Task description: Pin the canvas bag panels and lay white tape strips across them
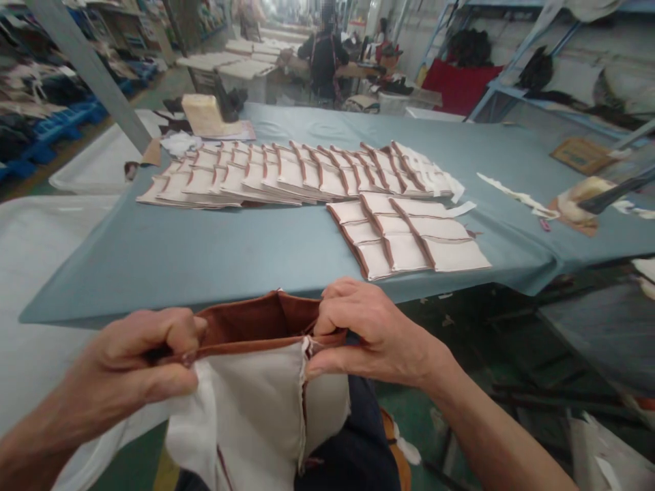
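Between my hands hangs a sewn fabric piece (pixel 256 402), off-white outside and reddish brown within, its top edge spread into an opening. My left hand (pixel 148 354) pinches the rim at its left side, thumb on the pale face. At the right, my right hand (pixel 363 331) grips the same rim beside a vertical seam, with the thumb in front and the fingers curled over the edge. The lower part drops over my dark-clothed lap. Just beyond, on the table, lies a small group of similar sewn pieces (pixel 404 235), flat and overlapping.
A blue-covered table (pixel 205 249) stretches ahead. A long overlapping row of similar pieces (pixel 286 170) lies across it. Farther back sits a cream block (pixel 202 114); a cardboard piece (pixel 580 155) lies at the right. White bins (pixel 31 225) stand left. Another person (pixel 323 58) is in the background.
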`<state>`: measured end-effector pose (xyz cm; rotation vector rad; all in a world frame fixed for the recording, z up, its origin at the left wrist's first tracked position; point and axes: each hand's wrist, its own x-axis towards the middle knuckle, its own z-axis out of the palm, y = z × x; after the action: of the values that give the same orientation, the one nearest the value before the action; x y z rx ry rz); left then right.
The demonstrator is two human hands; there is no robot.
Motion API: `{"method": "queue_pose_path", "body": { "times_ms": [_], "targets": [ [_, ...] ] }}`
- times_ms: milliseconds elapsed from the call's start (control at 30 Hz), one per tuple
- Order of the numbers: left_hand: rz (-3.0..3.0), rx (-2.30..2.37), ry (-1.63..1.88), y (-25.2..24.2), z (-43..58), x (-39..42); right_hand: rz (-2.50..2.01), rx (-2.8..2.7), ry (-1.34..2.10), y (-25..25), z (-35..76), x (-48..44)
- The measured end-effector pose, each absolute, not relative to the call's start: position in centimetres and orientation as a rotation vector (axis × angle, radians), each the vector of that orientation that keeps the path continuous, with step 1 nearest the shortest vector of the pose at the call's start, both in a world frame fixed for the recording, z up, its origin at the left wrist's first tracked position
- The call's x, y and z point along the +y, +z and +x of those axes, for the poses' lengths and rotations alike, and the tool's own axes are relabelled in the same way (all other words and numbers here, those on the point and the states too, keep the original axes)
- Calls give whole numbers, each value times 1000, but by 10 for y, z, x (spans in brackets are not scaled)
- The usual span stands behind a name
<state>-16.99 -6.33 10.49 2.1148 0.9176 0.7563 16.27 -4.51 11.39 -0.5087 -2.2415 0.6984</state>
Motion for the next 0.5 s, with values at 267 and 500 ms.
{"method": "queue_pose_path", "body": {
  "times_ms": [267, 500],
  "targets": [
    [2171, 680, 660, 124, -136, -40, -472, -2251, 820, 133, 148, -48],
    [1898, 681, 523, 138, -96, -39, -572, -2238, 873, 120, 151, -52]
  ]
}}
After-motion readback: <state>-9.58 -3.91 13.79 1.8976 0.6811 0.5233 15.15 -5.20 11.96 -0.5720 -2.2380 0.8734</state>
